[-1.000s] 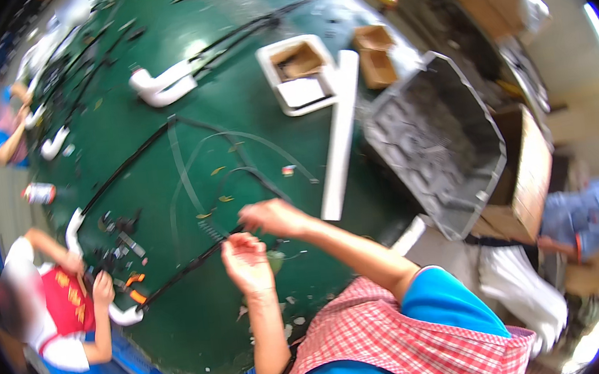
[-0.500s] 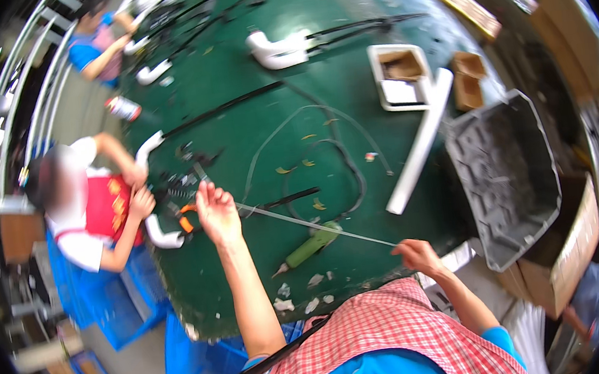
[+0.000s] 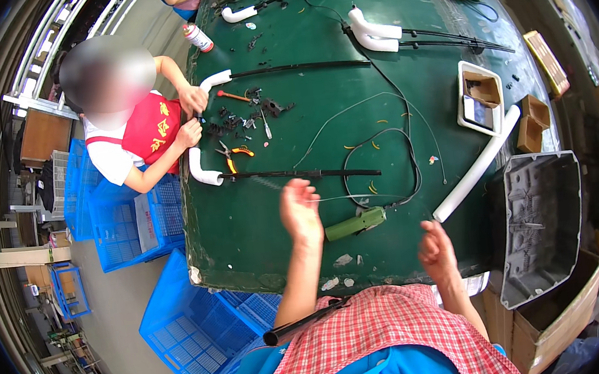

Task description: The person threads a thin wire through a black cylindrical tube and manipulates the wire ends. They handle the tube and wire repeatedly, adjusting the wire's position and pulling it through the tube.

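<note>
My left hand [image 3: 301, 212] is over the front part of the green table, fingers curled round a thin pale strip [image 3: 348, 197]. Past that hand a blurred end of the strip sticks out to the left, while the other part trails rightward. My right hand [image 3: 437, 249] is at the table's near right, fingers bent in a pinch; whether the strip reaches it I cannot tell. Between my hands lies a green powered hand tool [image 3: 354, 223] with a black cord [image 3: 413, 153]. A black rod with white curved foam [image 3: 202, 168] lies beyond my left hand.
A white foam tube [image 3: 476, 165], a white tray [image 3: 466, 122] and a grey bin [image 3: 541, 227] are to the right. Orange-handled pliers [image 3: 241, 151] and small black parts lie at left. A co-worker in a red apron [image 3: 155, 129] handles another rod. Blue crates [image 3: 184, 338] stand below.
The view has turned, so the table appears shifted. My hands have come closer together; the strip, earlier stretched taut between both, is now slack and no longer clearly joins my right hand.
</note>
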`<state>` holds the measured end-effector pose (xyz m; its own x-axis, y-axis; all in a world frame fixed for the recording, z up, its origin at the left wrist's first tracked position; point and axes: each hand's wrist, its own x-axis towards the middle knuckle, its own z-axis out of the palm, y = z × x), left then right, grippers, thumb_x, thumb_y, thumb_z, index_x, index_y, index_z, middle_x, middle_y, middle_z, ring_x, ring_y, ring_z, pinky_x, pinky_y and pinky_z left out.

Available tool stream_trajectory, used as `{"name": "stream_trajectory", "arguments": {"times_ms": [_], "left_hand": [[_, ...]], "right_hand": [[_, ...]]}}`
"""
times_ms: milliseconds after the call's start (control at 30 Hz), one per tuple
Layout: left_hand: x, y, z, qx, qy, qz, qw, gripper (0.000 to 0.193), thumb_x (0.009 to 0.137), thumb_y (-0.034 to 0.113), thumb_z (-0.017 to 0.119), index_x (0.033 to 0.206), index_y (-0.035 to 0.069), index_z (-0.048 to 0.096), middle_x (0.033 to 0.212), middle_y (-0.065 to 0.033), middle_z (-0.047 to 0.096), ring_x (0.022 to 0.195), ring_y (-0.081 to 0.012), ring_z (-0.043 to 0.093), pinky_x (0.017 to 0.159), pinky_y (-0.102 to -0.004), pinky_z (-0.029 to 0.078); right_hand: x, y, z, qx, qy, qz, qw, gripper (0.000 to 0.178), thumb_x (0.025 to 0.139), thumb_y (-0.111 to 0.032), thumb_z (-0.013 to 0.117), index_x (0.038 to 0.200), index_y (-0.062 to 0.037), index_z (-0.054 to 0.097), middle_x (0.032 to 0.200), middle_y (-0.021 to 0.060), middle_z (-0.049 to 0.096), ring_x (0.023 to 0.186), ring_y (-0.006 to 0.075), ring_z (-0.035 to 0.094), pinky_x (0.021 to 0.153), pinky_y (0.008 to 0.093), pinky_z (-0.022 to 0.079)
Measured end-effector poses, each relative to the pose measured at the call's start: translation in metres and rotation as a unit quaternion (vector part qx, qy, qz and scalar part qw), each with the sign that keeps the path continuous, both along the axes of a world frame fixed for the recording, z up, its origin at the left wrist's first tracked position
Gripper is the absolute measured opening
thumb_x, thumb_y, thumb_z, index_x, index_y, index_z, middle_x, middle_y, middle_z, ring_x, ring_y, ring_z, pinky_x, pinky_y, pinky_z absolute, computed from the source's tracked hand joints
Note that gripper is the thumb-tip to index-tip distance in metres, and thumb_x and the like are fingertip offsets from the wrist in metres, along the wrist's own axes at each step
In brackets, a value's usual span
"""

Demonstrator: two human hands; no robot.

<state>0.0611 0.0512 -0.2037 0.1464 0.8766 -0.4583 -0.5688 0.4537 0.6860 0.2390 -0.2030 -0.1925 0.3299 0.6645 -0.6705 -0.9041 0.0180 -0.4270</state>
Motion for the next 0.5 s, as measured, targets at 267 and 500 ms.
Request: {"name": "stream_trajectory", "arguments": {"times_ms": [267, 500], "left_hand": [[0.054, -0.085, 0.007, 0.021, -0.090, -0.193, 0.977, 0.034, 0.100, 0.031, 0.044, 0.115, 0.004, 0.058, 0.122, -0.0120, 0.061, 0.118, -0.0216, 0.054, 0.102, -0.0357, 0.038], [0.050, -0.077, 0.012, -0.004, -0.110, -0.208, 0.972, 0.034, 0.100, 0.031, 0.046, 0.117, 0.005, 0.057, 0.126, -0.0119, 0.059, 0.121, -0.0217, 0.052, 0.102, -0.0360, 0.039]], "right_hand": [[-0.060, 0.094, 0.021, 0.025, -0.191, 0.101, 0.976, 0.027, 0.103, -0.025, 0.043, 0.118, -0.0106, 0.060, 0.061, -0.0037, 0.047, 0.045, 0.0031, 0.031, 0.041, 0.0194, 0.022], [-0.038, 0.083, 0.004, -0.052, -0.224, 0.030, 0.973, 0.025, 0.100, -0.018, 0.049, 0.119, -0.0040, 0.059, 0.077, 0.0000, 0.060, 0.047, 0.0026, 0.037, 0.042, 0.0176, 0.027]]}}
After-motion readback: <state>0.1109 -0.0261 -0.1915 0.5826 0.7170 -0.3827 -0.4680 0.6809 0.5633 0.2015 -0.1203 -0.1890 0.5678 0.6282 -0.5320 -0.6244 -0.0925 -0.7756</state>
